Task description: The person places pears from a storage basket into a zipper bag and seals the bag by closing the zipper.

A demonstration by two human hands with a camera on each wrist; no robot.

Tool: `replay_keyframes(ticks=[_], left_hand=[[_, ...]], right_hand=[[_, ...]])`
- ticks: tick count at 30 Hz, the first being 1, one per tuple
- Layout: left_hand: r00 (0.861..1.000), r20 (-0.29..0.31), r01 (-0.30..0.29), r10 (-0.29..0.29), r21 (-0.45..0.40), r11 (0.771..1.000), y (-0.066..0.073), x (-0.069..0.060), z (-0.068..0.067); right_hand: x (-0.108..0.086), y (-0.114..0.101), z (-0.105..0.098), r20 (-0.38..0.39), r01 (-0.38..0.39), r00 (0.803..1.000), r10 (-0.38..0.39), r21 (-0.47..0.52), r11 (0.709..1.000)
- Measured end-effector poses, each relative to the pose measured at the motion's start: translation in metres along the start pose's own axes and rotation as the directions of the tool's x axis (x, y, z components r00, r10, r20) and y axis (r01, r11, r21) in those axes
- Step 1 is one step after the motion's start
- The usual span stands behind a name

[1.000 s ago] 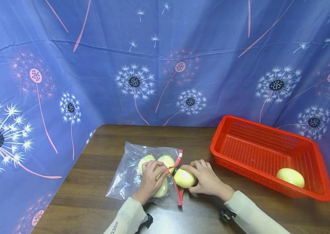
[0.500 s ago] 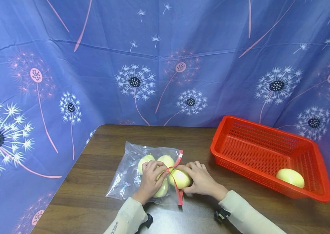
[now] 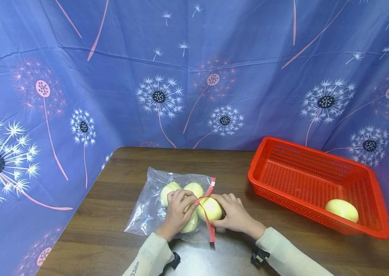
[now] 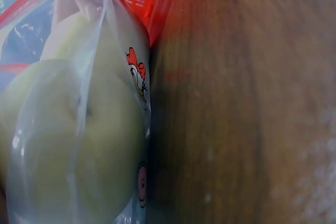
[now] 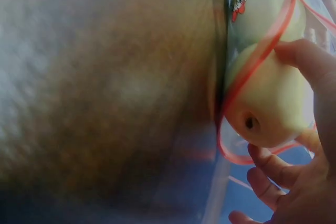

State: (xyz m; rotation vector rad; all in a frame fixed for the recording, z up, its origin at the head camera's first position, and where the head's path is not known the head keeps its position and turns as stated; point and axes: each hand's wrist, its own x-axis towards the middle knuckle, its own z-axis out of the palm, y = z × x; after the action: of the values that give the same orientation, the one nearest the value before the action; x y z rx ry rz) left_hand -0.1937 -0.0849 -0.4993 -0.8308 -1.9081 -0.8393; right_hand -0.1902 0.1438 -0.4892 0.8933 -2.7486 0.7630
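A clear zip bag (image 3: 147, 207) with a red-edged mouth lies on the table, holding several yellow-green apples (image 3: 193, 189). My left hand (image 3: 176, 215) pinches the upper layer of the bag's mouth and lifts it. My right hand (image 3: 237, 216) grips another apple (image 3: 211, 211) between thumb and fingers at that mouth. In the right wrist view this apple (image 5: 270, 95) sits inside the red rim (image 5: 262, 48), its dark blossom end facing outward. Bagged apples (image 4: 79, 129) fill the left side of the left wrist view; the left fingers are mostly out of that view.
On the right of the wooden table (image 3: 111, 214) stands a red plastic basket (image 3: 291, 180) with one apple (image 3: 342, 210) at its near right corner. A blue dandelion-print cloth (image 3: 187, 107) hangs behind the table and to its sides.
My right hand has moved left, pushing its apple from outside the red edge into the bag's mouth against the other apples, which shift slightly left. My left hand has stayed in place.
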Motion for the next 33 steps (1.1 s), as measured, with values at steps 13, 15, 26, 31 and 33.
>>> replay_keyframes(ticks=[13, 15, 26, 31, 33], left_hand=[[1.0, 0.006, 0.008, -0.008, -0.005, 1.0, 0.001, 0.0, -0.001], [1.0, 0.007, 0.007, -0.007, -0.005, 1.0, 0.001, 0.0, -0.001], [1.0, 0.014, 0.018, -0.018, -0.004, 1.0, 0.002, 0.001, -0.002], [1.0, 0.018, 0.023, -0.023, -0.002, 1.0, 0.002, 0.001, -0.003], [1.0, 0.017, 0.023, -0.023, -0.004, 1.0, 0.002, 0.001, -0.003]], right_hand=[[0.002, -0.01, 0.009, -0.012, -0.185, 0.983, 0.186, 0.032, 0.982], [0.002, -0.01, 0.009, -0.007, -0.195, 0.981, 0.196, 0.027, 0.98], [-0.001, -0.008, 0.002, 0.058, -0.109, 0.992, 0.11, -0.013, 0.994], [-0.003, -0.005, 0.0, 0.052, -0.052, 0.997, 0.053, -0.029, 0.998], [-0.004, -0.005, 0.0, 0.029, -0.034, 0.999, 0.035, -0.047, 0.998]])
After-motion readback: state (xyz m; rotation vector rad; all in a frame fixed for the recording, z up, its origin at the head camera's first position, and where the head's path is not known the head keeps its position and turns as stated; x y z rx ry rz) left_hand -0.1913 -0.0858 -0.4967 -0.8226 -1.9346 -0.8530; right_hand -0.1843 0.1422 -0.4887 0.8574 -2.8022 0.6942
